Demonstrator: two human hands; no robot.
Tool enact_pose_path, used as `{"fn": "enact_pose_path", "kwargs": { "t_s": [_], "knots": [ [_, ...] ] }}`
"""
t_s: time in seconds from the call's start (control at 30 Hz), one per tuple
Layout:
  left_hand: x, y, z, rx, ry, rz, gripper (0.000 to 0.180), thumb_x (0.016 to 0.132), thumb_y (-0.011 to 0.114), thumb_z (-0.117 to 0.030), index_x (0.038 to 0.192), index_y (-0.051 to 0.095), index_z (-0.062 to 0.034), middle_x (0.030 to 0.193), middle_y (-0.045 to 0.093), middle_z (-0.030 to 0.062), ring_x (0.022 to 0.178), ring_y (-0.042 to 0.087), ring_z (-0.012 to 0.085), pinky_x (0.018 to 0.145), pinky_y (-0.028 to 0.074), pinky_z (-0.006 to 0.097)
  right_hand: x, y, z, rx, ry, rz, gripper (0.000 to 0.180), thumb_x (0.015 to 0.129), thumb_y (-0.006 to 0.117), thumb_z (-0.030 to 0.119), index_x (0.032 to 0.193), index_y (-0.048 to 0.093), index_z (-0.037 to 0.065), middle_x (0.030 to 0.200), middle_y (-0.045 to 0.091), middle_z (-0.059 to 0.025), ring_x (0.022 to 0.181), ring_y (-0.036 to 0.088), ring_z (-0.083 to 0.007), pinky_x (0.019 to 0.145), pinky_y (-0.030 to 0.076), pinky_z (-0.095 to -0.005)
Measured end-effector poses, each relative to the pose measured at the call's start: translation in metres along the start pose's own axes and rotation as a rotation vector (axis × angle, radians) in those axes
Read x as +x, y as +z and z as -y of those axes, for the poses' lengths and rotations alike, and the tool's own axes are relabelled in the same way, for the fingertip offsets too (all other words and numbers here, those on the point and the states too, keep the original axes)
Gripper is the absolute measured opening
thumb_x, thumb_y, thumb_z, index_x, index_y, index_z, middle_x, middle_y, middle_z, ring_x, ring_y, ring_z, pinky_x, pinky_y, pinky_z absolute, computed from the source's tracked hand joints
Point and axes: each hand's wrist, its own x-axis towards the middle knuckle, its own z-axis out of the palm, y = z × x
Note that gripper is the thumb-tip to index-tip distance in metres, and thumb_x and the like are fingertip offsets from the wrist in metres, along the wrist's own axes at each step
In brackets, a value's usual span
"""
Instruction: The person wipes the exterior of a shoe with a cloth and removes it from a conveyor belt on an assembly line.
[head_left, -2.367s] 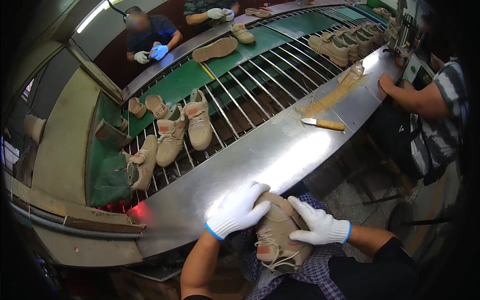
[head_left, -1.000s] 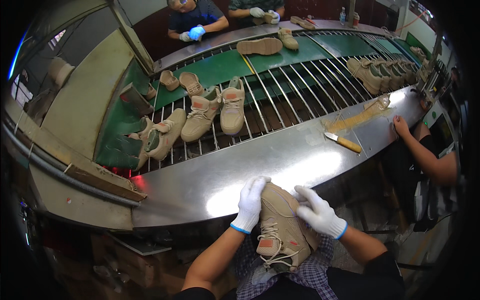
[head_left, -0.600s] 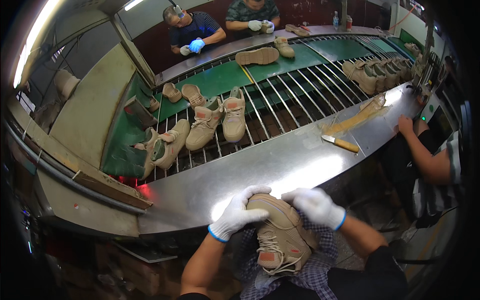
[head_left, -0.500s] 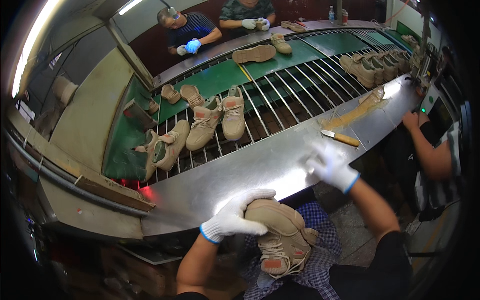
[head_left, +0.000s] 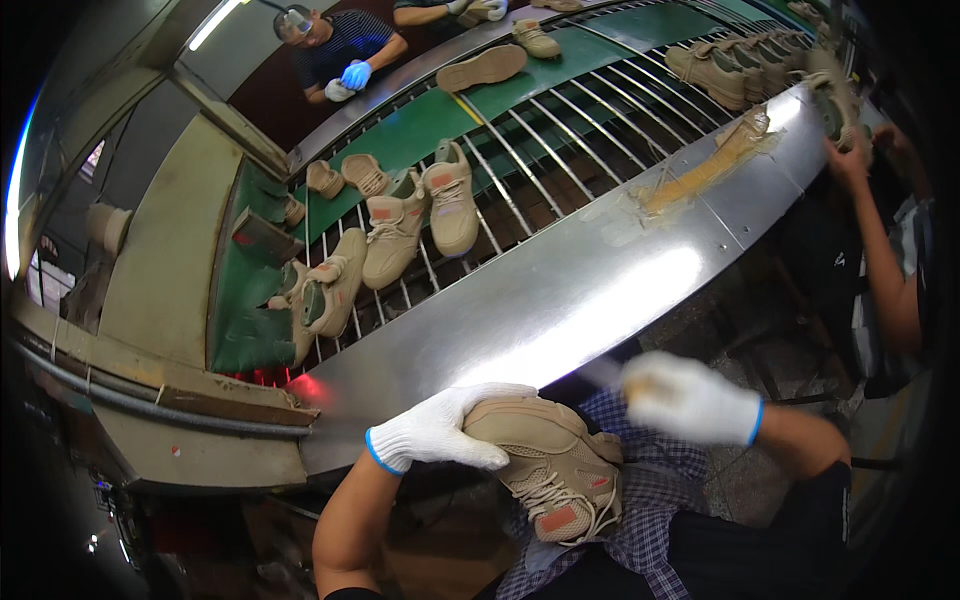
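A tan lace-up sneaker [head_left: 545, 450] rests in my lap, toe end toward the metal ledge, with its laces and an orange patch nearest me. My left hand [head_left: 440, 428], in a white knit glove, is closed around the shoe's left side, thumb on the upper. To the right of the sneaker, my right hand [head_left: 690, 398] in a matching glove is blurred by motion. It grips a small knife [head_left: 640, 386]; the wooden handle shows between the fingers and the blade is a faint smear pointing left. The knife is apart from the shoe.
Ahead runs a metal ledge [head_left: 520, 325], then a roller conveyor [head_left: 560, 150] with green boards. Several tan shoes [head_left: 450, 200] stand at left, and a row [head_left: 715, 75] at far right. A co-worker's hand [head_left: 850, 165] lifts a shoe at right. Two people work across the conveyor.
My right hand has come back from the ledge toward the sneaker, and the knife that lay there is now in it. The co-worker at right has raised a shoe. My view has shifted.
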Motion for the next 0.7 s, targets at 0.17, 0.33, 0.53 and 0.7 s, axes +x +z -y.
{"fn": "enact_pose_path", "kwargs": {
  "t_s": [0.17,0.33,0.53,0.7],
  "knots": [
    [0.033,0.013,-0.02,0.02,0.057,0.036,0.091,0.075,0.098,-0.033,0.15,0.058,0.0005,0.144,0.066,0.0145,0.131,0.063,0.0232,0.116,0.048,0.039,-0.047,0.048,0.046,1.129,0.849,0.161,0.035,0.112,0.055,0.027,0.135,0.059,0.0,0.085,0.055,0.0038,0.067,0.049,-0.0033,0.058,0.043,-0.0216],
    [0.061,0.022,-0.036,0.074,0.027,0.103,0.087,0.074,0.097,-0.031,0.147,0.061,0.0004,0.142,0.068,0.0142,0.128,0.065,0.0235,0.114,0.049,0.039,-0.034,0.046,0.051,1.159,0.782,-0.006,0.029,0.112,0.055,0.028,0.123,0.06,0.001,0.077,0.052,0.0055,0.061,0.045,-0.0016,0.052,0.039,-0.0207],
    [0.052,0.014,-0.035,0.018,0.033,0.082,0.085,0.074,0.096,-0.025,0.147,0.061,-0.0001,0.139,0.069,0.0132,0.126,0.065,0.022,0.113,0.049,0.038,-0.009,0.014,0.035,1.255,0.775,0.266,0.027,0.111,0.056,0.028,0.113,0.06,0.002,0.076,0.05,0.0037,0.058,0.046,-0.0032,0.049,0.038,-0.0198],
    [0.043,0.009,-0.026,0.069,0.032,0.034,0.086,0.074,0.096,-0.024,0.148,0.06,0.0011,0.139,0.069,0.0127,0.126,0.064,0.0193,0.112,0.048,0.036,-0.002,0.044,0.016,0.513,0.332,0.023,0.028,0.108,0.056,0.03,0.109,0.062,0.002,0.068,0.048,0.0029,0.046,0.043,-0.0054,0.038,0.036,-0.0236]
  ]
}}
